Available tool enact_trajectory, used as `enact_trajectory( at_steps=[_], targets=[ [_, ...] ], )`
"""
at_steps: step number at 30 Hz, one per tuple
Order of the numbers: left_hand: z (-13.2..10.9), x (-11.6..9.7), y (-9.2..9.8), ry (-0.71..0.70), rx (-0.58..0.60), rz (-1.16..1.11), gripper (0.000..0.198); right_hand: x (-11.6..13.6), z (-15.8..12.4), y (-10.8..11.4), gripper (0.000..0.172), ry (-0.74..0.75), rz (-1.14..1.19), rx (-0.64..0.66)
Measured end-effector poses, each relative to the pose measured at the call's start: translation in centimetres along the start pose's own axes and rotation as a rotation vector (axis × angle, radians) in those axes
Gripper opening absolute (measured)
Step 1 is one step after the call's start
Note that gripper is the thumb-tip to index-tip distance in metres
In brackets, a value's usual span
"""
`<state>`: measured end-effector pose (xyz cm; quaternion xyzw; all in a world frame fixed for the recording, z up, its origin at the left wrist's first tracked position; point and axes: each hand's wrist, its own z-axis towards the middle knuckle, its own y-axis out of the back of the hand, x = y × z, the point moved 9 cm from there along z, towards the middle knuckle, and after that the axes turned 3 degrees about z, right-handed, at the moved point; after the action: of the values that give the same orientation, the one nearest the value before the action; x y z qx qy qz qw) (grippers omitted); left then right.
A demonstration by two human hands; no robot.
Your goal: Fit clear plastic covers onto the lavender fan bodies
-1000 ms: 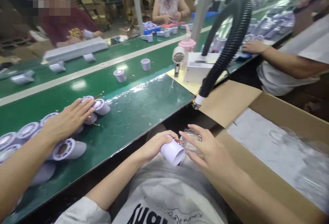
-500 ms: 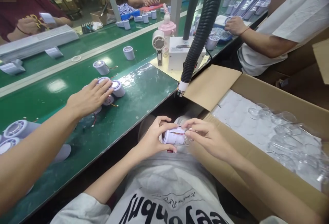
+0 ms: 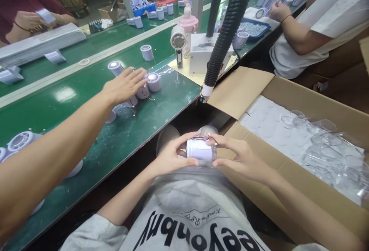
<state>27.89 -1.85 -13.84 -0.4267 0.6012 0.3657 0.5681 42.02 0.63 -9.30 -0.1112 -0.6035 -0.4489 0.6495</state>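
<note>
Above my lap I hold a pale lavender cylindrical fan housing lying on its side. My left hand is closed around its left end, thumb below and fingers on top. At the other end my right hand grips with thumb and fingers, at a clear plastic piece on the housing. Thin red and dark wires run along the top of the housing toward my right fingers. Whether the clear piece is fully seated I cannot tell.
A co-worker's arm reaches across the green conveyor, its hand over several upright housings. A black flexible hose hangs ahead. At right, an open cardboard box contains clear plastic pieces. Other people work beyond.
The housing has turned in my hands, so its wires now lie along the top edge. My right fingers have spread around its right end. The co-worker's hand moved housings farther along the conveyor.
</note>
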Motion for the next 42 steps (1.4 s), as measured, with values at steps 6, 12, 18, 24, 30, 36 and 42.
enact_trajectory(
  at_steps=[6,12,18,24,30,36,42],
  targets=[
    [-0.3,-1.4,-0.5,-0.101,0.044,0.048,0.073,-0.5,0.0,0.0,0.038,-0.158,0.198,0.033],
    [-0.5,-1.8,-0.7,-0.128,0.060,0.119,0.073,-1.9,-0.6,-0.5,0.035,-0.306,0.371,0.036],
    [-0.8,-1.9,-0.7,-0.149,0.068,0.163,0.075,-2.5,-0.7,-1.1,0.034,-0.376,0.527,0.036],
    [-0.9,-2.0,-0.8,-0.164,0.083,0.188,0.077,-3.2,-0.8,-1.9,0.038,-0.481,0.643,0.022],
    [-1.0,-2.0,-0.9,-0.170,0.091,0.206,0.076,-4.5,-1.5,-3.2,0.046,-0.598,0.744,0.042],
    [-1.1,-2.1,-0.9,-0.209,0.089,0.233,0.077,-4.8,-1.9,-4.7,0.056,-0.727,0.887,0.035],
    [-1.1,-2.2,-0.9,-0.250,0.076,0.232,0.078,-4.5,-2.5,-6.1,0.060,-0.844,0.992,0.082]
  ],
)
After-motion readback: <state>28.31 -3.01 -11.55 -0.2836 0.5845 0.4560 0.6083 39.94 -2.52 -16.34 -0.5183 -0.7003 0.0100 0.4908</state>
